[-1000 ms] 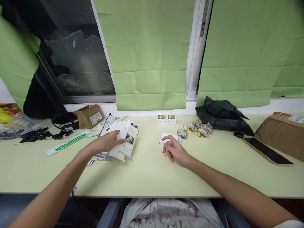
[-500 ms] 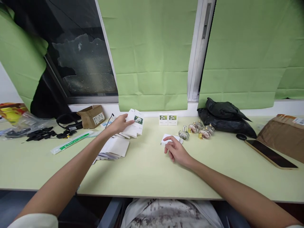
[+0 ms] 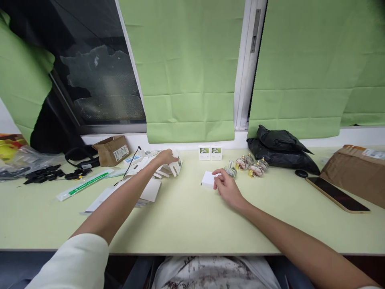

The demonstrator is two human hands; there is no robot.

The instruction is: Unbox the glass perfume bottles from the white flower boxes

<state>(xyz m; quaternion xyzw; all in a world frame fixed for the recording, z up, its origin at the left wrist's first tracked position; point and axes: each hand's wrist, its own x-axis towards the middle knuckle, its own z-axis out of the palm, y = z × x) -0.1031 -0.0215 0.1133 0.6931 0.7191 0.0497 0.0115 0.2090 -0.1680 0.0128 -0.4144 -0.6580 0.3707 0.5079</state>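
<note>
My left hand [image 3: 166, 157] is low over a fanned-out row of flattened white cartons [image 3: 179, 165], its fingers closed on the top edge of them. Under my left forearm lies a stack of flat white cartons [image 3: 150, 190]. My right hand [image 3: 226, 187] hovers beside a small white box [image 3: 207, 179], fingers loosely bent and apart, holding nothing; whether a fingertip touches the box I cannot tell. Just behind that hand stands a glass perfume bottle [image 3: 231, 171] with a silver top. Two upright white boxes with flower pictures [image 3: 204, 153] stand side by side against the wall.
Several perfume bottles [image 3: 255, 168] with gold parts cluster right of centre. Behind them are black plastic bags [image 3: 282, 150]. A phone [image 3: 337, 194] and a brown parcel [image 3: 355, 170] lie at right. An opened cardboard box [image 3: 112, 151], a green-white packet [image 3: 84, 184] and black parts [image 3: 45, 173] occupy the left.
My left hand has come down with the white cartons, which now rest lower and fanned on the table. My right hand has shifted slightly, near the small white box. The view has tilted a little.
</note>
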